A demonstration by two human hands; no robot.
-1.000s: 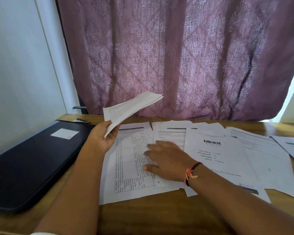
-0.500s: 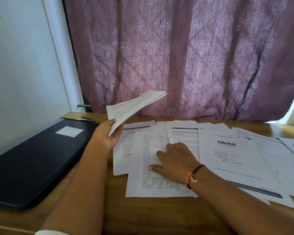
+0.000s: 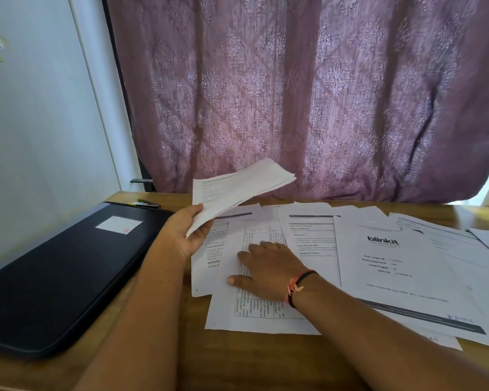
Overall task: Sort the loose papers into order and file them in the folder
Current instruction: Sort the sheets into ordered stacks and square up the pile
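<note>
White sheaf (image 3: 237, 189) pinched by left hand (image 3: 181, 235); right hand (image 3: 268, 269) flat, fingers spread, hiding part of gridded sheet (image 3: 254, 316); print blurred.

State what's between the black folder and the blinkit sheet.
Head view: overlapping white printed sheets, right hand flat on the gridded one; left hand holds a paper stack.
</note>
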